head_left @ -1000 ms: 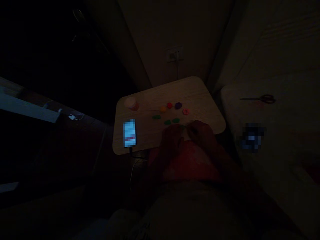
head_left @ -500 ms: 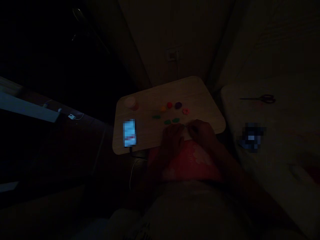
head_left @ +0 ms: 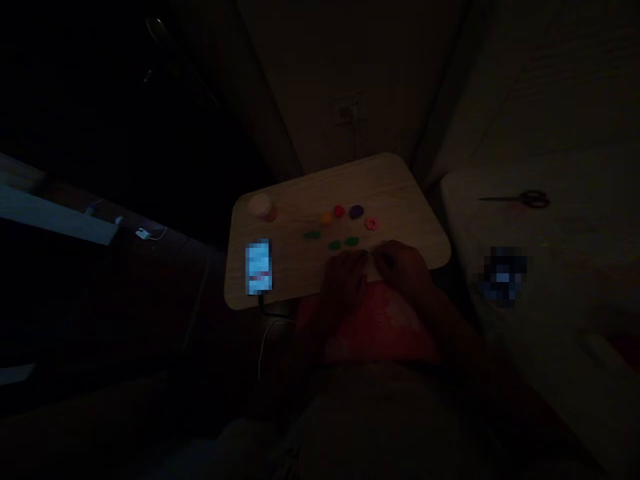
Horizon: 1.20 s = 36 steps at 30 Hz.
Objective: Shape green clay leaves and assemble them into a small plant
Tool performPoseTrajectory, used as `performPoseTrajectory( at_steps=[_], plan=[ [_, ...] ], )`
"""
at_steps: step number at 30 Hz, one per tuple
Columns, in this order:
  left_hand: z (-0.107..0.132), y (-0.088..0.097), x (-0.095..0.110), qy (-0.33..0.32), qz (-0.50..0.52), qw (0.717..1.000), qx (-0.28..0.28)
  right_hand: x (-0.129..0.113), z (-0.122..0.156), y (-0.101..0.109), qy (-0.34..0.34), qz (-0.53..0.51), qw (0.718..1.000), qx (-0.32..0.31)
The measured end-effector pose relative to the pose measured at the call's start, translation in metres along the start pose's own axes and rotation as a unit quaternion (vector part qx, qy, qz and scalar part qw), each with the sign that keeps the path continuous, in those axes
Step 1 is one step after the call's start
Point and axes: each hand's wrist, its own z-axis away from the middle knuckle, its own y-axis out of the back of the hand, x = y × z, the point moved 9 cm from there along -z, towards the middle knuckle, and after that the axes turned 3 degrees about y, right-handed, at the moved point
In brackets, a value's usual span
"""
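Note:
In the dim head view my left hand and my right hand rest close together at the near edge of the small wooden table. Their fingertips almost meet around a small green piece, mostly hidden; my right fingers pinch it, and my left fingers are bent against its other side. Just beyond lie green leaf-shaped clay pieces, a pink flower-shaped piece, a purple lump, a red ball and an orange lump.
A small lidded tub stands at the table's far left, with a lit phone and its cable in front. On the pale surface at right lie scissors and a blurred-out dark object. A wall socket is behind.
The view has shifted very slightly. Both hands keep nearly the same place and pose, and the pieces on the table have not moved.

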Motion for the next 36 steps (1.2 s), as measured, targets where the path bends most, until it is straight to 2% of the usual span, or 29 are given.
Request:
performPoseTrajectory(
  at_steps=[8, 20, 24, 36],
  plan=[
    [0.0, 0.001, -0.001, 0.01, 0.009, 1.0, -0.001, -0.003, -0.002, -0.001, 0.002, -0.009, 1.0, 0.006],
    [0.0, -0.001, -0.003, 0.012, 0.01, 1.0, -0.007, -0.006, -0.004, -0.009, 0.0, -0.014, 0.999, -0.045],
    [0.0, -0.001, -0.003, 0.015, 0.006, 1.0, -0.013, -0.005, -0.004, -0.009, -0.001, -0.022, 0.999, -0.038],
    [0.003, 0.001, -0.005, 0.012, 0.011, 1.0, 0.017, -0.005, -0.002, -0.01, -0.009, -0.011, 0.999, -0.033]
  ],
)
